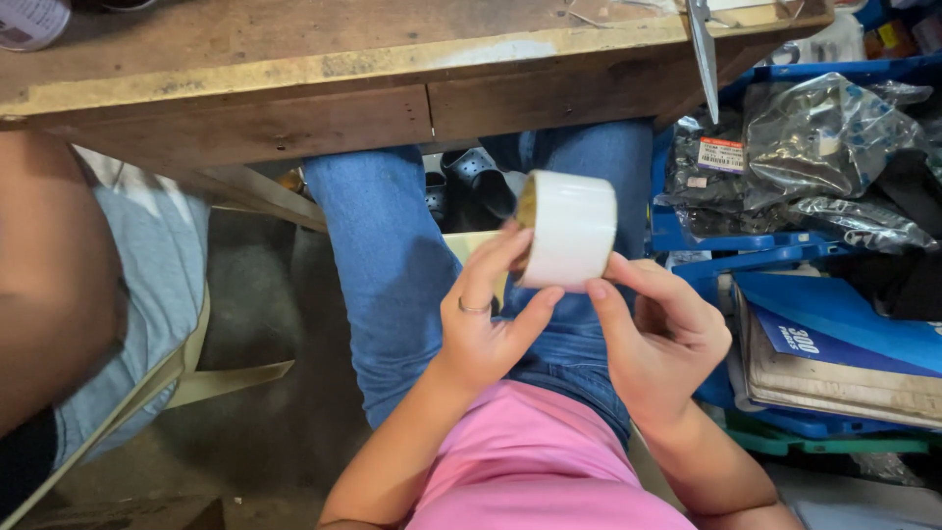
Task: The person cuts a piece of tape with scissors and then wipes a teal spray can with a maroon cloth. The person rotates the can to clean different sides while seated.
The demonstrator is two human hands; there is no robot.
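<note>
both hands hold a white tape roll (567, 229) over the lap below the wooden bench (294, 74), left hand (486, 329) fingers gripping its side, right hand (662, 339) fingertip probing the surface, likely seeking the loose end, which needs a careful nail-pick.

Pink top, blue jeans — ring on left grip (481, 329).

tape roll (567, 231): smooth white (slightly glossy) | workbench (294, 88): rough worn wood | bags (814, 147): glossy plastic
</note>
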